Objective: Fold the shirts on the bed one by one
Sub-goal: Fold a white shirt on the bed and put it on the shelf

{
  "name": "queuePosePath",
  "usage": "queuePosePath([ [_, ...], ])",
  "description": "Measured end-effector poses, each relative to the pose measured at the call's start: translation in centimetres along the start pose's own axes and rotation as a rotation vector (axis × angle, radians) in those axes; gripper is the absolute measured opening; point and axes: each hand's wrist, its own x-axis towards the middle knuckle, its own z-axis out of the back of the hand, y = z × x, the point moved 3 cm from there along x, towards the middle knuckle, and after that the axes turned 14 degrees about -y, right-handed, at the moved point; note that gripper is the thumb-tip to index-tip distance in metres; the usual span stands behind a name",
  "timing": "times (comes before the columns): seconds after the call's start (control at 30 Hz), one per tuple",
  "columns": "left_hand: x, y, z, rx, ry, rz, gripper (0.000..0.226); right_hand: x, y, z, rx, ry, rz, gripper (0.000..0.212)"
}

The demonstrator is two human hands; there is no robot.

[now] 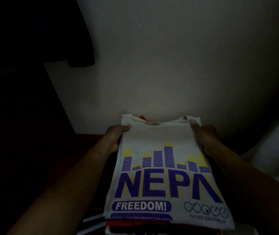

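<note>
Our left hand point(116, 135) has its fingers pinching the left collar corner of the white shirt point(159, 138). The shirt's folded flat, print up, sitting on top of a pile of folded shirts point(132, 224) right in front of us. Our right hand point(203, 133) pinches the other corner the same way. Pale wall point(169, 65) behind it all.

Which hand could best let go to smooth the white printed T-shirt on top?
Right, narrowly, I'd guess. Both thumbs lie on top at the collar end, but the right grip pinches the very corner of the white printed T-shirt, while the left grip holds further along its side edge, steadying more.
</note>
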Motion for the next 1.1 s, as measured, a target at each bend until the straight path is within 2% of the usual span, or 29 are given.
queuePosePath([
  [0.17,1.5,0.8,-0.2,0.034,-0.040,-0.051,0.035,0.4,-1.4,-1.4,-0.124,-0.039,0.022,0.059],
  [0.3,2.1,0.0,-0.6,0.022,-0.067,-0.215,0.031,1.2,-0.7,-1.6,-0.112,-0.105,0.056,0.054],
  [0.4,2.1,0.5,-1.0,0.044,-0.072,-0.257,0.031,1.1,-0.8,-1.5,-0.118,-0.103,0.064,0.053],
  [0.57,-0.3,1.4,0.3,0.111,-0.034,-0.127,0.036,0.1,-2.5,-0.2,-0.205,0.053,-0.081,0.074],
  [0.63,-2.4,2.1,1.3,0.243,-0.012,-0.053,0.033,-1.6,-2.9,0.8,-0.259,0.151,-0.162,0.064],
  [0.7,-3.6,3.5,1.7,0.348,-0.002,-0.044,0.033,-3.3,-3.4,1.3,-0.321,0.188,-0.167,0.051],
  [0.77,-4.7,4.4,1.7,0.379,-0.065,-0.087,0.031,-4.5,-4.1,1.3,-0.360,0.130,-0.121,0.061],
  [0.83,-5.2,4.3,1.6,0.423,-0.182,-0.162,0.043,-5.8,-3.7,1.4,-0.427,0.102,-0.047,0.068],
  [0.9,-6.2,3.4,1.6,0.623,-0.259,-0.289,0.059,-6.4,-2.7,1.8,-0.567,0.107,0.081,0.075],
  [0.97,-8.7,2.4,1.3,0.884,-0.310,-0.454,0.073,-7.3,-1.4,2.5,-0.746,0.101,0.295,0.080],
  [1.03,-11.6,1.9,0.3,0.992,-0.206,-0.657,0.066,-9.2,0.1,2.8,-0.846,0.189,0.531,0.067],
  [1.1,-14.1,3.2,-1.1,1.155,0.081,-0.775,0.060,-12.1,0.9,2.7,-0.893,0.372,0.616,0.053],
])
